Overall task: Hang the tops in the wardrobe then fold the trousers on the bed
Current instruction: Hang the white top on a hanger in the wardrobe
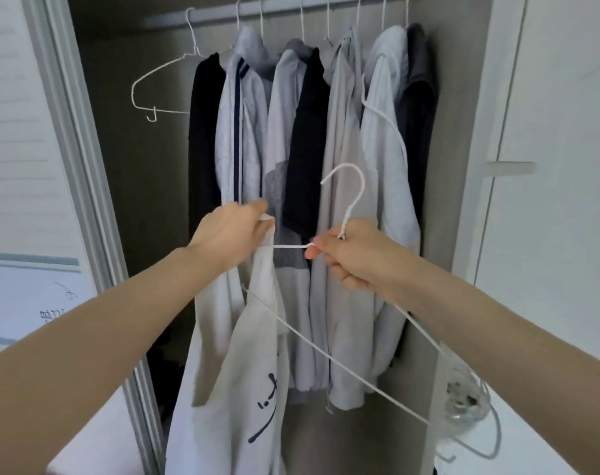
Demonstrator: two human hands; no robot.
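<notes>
I face an open wardrobe with a rail (223, 13) near the top. Several tops (343, 132) in white, grey and black hang from it on white wire hangers. My left hand (233, 231) pinches the upper edge of a white top (237, 371) with dark markings, which hangs down in front of me. My right hand (353, 258) grips a white wire hanger (351, 200) just below its hook, hook pointing up. One end of the hanger reaches into the white top by my left hand.
An empty white hanger (154, 84) hangs at the left end of the rail. A wardrobe door frame (86, 166) stands at left and a white door with a handle (511, 166) at right. A clear container and another hanger (470, 406) lie low at right.
</notes>
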